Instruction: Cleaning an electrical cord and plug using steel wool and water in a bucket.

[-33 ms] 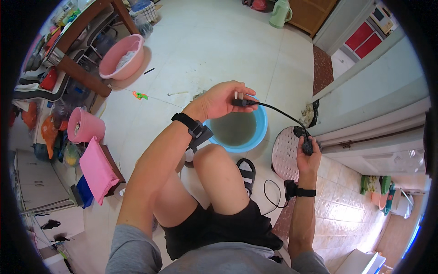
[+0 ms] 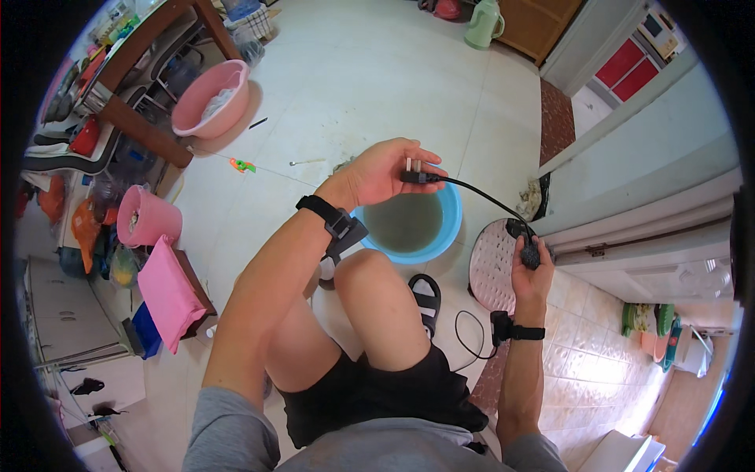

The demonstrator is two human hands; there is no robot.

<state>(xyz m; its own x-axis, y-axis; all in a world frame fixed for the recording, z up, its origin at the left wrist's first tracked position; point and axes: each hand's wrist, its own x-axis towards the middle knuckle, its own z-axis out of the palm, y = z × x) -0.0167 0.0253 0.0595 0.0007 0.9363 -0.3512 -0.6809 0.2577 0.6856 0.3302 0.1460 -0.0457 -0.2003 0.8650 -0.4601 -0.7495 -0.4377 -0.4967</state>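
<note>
My left hand (image 2: 385, 171) is raised over the blue basin (image 2: 448, 224) and holds a black power plug (image 2: 417, 177) with its metal prongs upward. From the plug a black cord (image 2: 484, 195) arches right to my right hand (image 2: 532, 275). That hand is closed round a dark, rough-looking bundle (image 2: 530, 253) at the cord's other end; its exact kind is not clear. Cloudy greyish water (image 2: 403, 224) stands in the basin, in front of my knees.
A pale pink perforated mat or stool top (image 2: 491, 267) lies right of the basin. At left are a pink tub (image 2: 236, 106) with cloth in it, a pink bucket (image 2: 153, 216) and a pink cushion (image 2: 169, 295). A green thermos (image 2: 481, 25) stands far back. White doors (image 2: 645, 157) border the right.
</note>
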